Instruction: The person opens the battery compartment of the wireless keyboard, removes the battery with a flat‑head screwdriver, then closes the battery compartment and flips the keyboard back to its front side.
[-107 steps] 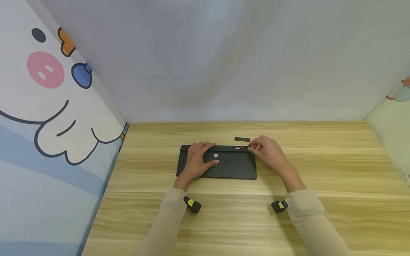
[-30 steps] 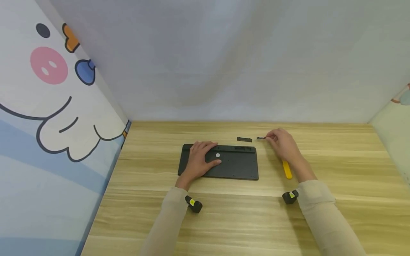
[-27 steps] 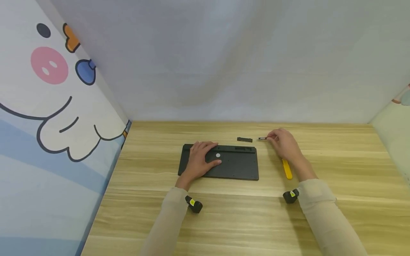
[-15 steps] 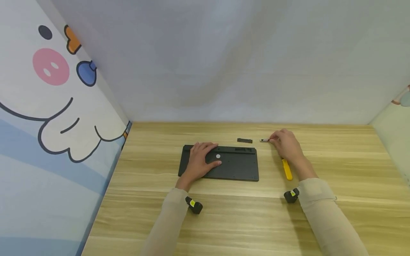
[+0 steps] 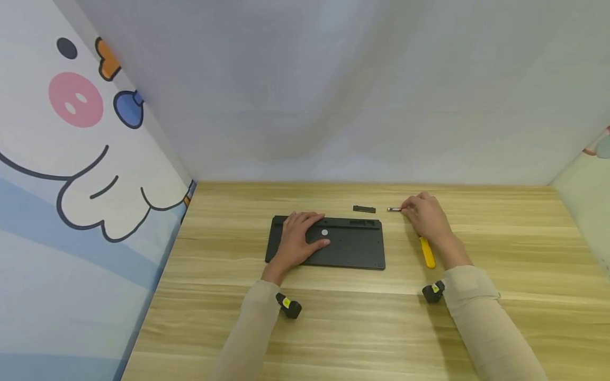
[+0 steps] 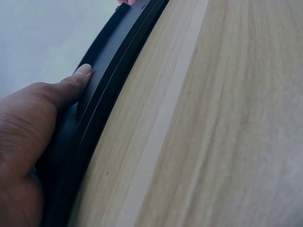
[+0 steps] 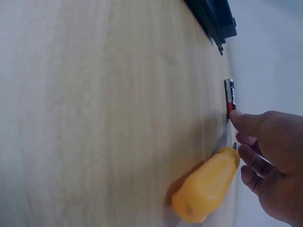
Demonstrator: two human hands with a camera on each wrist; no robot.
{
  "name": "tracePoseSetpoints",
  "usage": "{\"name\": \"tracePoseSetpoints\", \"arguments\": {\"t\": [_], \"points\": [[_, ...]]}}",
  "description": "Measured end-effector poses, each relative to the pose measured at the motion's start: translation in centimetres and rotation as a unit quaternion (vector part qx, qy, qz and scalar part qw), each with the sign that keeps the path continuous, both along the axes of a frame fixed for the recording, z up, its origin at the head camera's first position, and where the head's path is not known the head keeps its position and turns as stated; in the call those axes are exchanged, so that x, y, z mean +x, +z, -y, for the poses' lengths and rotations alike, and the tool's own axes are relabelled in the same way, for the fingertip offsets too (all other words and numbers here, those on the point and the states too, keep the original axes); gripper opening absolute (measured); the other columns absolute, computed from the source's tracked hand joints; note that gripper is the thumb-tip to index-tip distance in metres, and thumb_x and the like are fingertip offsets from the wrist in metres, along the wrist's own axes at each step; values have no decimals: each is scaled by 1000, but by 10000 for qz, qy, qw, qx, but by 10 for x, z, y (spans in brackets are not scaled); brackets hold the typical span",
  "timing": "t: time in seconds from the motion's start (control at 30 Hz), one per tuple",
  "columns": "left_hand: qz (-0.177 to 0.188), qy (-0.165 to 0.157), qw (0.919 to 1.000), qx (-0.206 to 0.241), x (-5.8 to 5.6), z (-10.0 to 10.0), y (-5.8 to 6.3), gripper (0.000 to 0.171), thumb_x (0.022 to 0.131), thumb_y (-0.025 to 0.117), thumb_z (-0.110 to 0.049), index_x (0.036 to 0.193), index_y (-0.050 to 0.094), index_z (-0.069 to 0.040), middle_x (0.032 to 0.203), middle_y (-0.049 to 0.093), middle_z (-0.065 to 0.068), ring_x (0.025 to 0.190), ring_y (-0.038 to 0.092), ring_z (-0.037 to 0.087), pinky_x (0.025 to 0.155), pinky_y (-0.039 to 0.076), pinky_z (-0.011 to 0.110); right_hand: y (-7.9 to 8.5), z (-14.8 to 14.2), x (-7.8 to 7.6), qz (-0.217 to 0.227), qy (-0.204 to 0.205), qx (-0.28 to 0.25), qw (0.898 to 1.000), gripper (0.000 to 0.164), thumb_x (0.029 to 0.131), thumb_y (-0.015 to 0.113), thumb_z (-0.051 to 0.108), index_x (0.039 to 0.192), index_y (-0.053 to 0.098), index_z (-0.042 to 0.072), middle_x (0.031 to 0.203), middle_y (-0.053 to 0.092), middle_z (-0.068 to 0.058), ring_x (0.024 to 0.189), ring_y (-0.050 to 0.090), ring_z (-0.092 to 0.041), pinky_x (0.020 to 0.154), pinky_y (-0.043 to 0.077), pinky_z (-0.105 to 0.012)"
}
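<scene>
A black keyboard (image 5: 352,248) lies underside up on the table, its battery compartment (image 5: 362,223) uncovered near the far right edge. My left hand (image 5: 294,241) rests across its left part, fingers spread at the far edge; in the left wrist view the thumb (image 6: 75,82) lies on the underside. Right of the keyboard, my right hand (image 5: 426,217) pinches the red end of a small battery (image 7: 230,97) between thumb and fingertips, close over the tabletop. A small black battery cover (image 5: 364,209) lies beyond the keyboard.
A screwdriver with a yellow handle (image 5: 427,253) lies beside and partly under my right hand; its metal shaft is mostly hidden. The wooden table (image 5: 352,328) ends at a pale cloth wall (image 5: 362,132) behind and a cartoon-printed panel (image 5: 95,211) on the left.
My right hand has taken the battery from the keyboard's compartment, carried it right, and lowered it toward the table. The yellow screwdriver handle has come into sight. My left hand stays on the keyboard.
</scene>
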State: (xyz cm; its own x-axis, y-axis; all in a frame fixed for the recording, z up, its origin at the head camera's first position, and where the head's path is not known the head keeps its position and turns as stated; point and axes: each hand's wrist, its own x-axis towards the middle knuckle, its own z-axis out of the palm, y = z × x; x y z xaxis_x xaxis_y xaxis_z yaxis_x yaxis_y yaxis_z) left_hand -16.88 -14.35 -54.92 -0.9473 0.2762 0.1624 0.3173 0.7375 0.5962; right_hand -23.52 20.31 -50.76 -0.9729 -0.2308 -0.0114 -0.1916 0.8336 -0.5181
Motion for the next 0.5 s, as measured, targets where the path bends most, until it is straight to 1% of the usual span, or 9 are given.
{"name": "tracePoseSetpoints", "arguments": {"t": [0.3, 0.5], "points": [[21, 15, 10000, 10, -1, 0, -1, 69, 89, 78, -44, 149, 53, -21, 147, 57, 5, 142, 48, 26, 134, 12, 51, -2, 3, -1, -104, 22, -71, 9999, 26, 105, 58, 16, 121, 67, -2, 118, 57, -24, 107, 54, -40, 95, 50, -57], [26, 25, 10000, 17, -1, 0, -2, 69, 89, 78, -43, 149, 53, -21, 147, 56, 5, 142, 47, 26, 134, 12, 51, 0, 15, -2, -69, 73, -156, 9998, 26, 104, 59, 18, 120, 68, -1, 122, 59, -22, 114, 54, -39, 99, 51, -57]]}}
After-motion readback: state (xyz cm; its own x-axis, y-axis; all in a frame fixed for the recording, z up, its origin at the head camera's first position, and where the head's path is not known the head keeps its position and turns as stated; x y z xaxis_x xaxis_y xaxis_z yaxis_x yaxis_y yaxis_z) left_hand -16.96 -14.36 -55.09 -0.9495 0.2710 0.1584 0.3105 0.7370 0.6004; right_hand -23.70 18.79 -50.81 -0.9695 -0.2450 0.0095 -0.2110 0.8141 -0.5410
